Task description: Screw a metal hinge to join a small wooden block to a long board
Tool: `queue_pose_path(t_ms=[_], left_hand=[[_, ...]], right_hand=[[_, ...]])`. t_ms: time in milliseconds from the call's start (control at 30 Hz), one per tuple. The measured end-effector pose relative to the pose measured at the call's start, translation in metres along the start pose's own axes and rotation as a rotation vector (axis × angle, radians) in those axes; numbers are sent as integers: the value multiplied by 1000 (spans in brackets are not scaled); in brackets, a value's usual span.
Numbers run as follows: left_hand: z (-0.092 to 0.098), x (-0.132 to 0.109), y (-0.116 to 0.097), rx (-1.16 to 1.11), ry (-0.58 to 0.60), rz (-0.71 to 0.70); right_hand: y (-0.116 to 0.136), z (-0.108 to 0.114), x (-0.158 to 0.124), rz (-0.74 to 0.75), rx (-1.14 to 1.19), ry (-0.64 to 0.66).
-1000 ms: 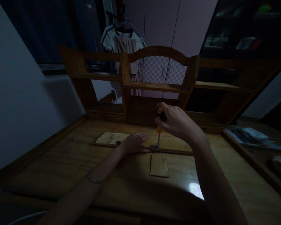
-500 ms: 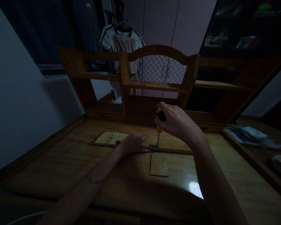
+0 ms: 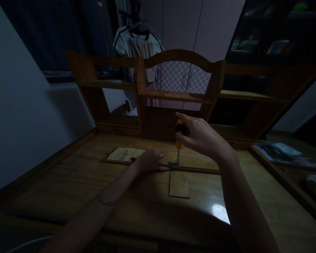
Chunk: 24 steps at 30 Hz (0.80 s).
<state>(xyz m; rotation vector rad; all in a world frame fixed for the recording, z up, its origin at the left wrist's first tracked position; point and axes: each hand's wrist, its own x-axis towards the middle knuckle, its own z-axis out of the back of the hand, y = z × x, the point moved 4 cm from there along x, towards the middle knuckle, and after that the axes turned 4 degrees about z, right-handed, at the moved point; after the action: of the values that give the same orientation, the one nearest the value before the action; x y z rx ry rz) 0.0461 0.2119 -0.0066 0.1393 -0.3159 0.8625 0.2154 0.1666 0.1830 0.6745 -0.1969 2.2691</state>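
Observation:
My right hand (image 3: 198, 136) grips the black and yellow handle of a screwdriver (image 3: 179, 138), held upright with its tip on a small metal hinge (image 3: 173, 163). The hinge sits on the front edge of a long wooden board (image 3: 192, 162) lying on the desk. My left hand (image 3: 150, 160) lies flat on that board, fingers stretched out, just left of the hinge. A small square wooden piece (image 3: 178, 185) lies on the desk right in front of the hinge.
A wooden hutch with shelves (image 3: 173, 96) stands at the back of the desk (image 3: 68, 189). Papers and dim objects (image 3: 284, 153) lie at the right. Clothes on a hanger (image 3: 139, 42) hang behind. A bright glare spot (image 3: 221, 213) marks the desk front.
My right hand has shifted its fingers slightly on the screwdriver handle, the index finger now stretched over its top. The left hand and the boards have stayed in place.

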Motion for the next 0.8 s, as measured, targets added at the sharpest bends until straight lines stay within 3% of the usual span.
queue_pose_path(t_ms=[800], left_hand=[[3, 1, -2, -13, 11, -8]], right_hand=[[2, -4, 3, 5, -111, -38]])
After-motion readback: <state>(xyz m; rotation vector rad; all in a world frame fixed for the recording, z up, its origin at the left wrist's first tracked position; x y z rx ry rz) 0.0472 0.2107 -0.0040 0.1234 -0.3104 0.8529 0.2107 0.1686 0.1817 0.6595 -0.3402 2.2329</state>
